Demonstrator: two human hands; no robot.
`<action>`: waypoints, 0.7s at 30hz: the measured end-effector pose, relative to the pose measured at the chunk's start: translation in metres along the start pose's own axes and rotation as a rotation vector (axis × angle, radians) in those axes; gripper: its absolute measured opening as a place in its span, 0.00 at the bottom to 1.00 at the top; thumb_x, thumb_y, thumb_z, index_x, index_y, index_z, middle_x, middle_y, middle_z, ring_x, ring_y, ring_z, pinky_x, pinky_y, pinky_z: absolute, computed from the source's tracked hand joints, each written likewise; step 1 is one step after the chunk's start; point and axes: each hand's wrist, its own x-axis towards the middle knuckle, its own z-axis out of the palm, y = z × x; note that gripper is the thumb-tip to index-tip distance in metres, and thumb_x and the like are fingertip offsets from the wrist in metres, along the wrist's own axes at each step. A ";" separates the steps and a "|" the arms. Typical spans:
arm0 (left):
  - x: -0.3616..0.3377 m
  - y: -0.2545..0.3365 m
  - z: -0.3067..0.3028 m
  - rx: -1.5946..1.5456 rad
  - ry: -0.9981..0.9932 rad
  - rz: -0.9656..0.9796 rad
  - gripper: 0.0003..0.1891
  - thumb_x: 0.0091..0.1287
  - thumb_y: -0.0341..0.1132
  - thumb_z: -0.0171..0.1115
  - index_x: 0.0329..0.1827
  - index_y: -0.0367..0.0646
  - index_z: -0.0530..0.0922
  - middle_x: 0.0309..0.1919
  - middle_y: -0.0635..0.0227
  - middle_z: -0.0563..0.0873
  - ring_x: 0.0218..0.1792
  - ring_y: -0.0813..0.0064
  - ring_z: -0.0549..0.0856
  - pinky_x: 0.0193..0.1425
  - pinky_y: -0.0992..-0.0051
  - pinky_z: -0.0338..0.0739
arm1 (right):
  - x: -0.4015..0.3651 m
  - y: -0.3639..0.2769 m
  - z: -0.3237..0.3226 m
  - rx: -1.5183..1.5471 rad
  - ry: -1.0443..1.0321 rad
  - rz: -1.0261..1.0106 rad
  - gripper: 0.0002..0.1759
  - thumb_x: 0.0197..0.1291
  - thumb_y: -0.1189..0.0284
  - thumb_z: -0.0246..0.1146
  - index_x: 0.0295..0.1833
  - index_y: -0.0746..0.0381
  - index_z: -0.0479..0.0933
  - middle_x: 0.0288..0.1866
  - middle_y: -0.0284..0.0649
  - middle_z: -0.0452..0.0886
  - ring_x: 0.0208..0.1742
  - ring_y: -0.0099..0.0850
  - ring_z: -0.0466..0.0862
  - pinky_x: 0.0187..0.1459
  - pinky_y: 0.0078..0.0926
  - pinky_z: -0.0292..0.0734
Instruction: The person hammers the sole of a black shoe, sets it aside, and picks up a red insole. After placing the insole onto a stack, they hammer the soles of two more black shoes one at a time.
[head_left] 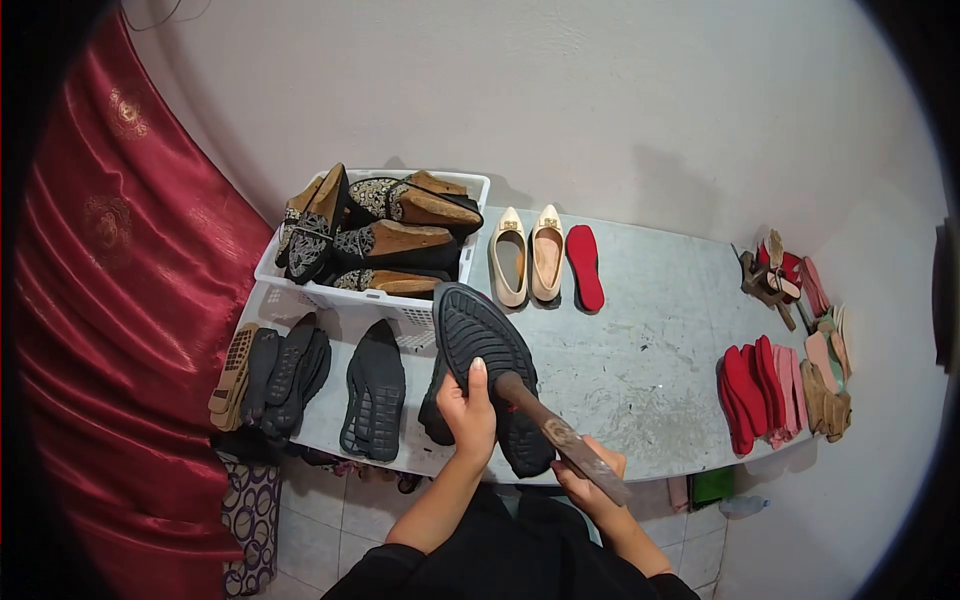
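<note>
My left hand [474, 415] grips a black shoe sole [478, 335] with its ribbed tread facing up, the thumb lying flat across its middle. Another dark piece shows behind the sole's left edge; its full shape is hidden. In my right hand [598, 475] is a tool with a long, worn wooden handle [572, 447], slanting from the sole down to the right. The tool's upper end lies over the sole, and its exact kind cannot be made out. More black soles [374, 395] lie stacked on the table just left of my left hand.
A white basket [385, 297] of shoes on wooden lasts stands at the back left. Behind the table's middle are cream flats [508, 262] and a red insole [586, 268]. Red insoles [741, 395] and wooden-handled tools [765, 282] lie right. A red curtain [130, 330] hangs left.
</note>
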 end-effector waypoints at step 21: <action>-0.035 -0.002 0.009 0.101 -0.209 0.006 0.11 0.64 0.34 0.59 0.34 0.32 0.77 0.23 0.75 0.79 0.25 0.88 0.72 0.28 0.83 0.68 | 0.015 -0.003 -0.011 -0.018 0.197 -0.185 0.09 0.47 0.72 0.66 0.32 0.64 0.76 0.22 0.39 0.75 0.19 0.36 0.77 0.22 0.26 0.70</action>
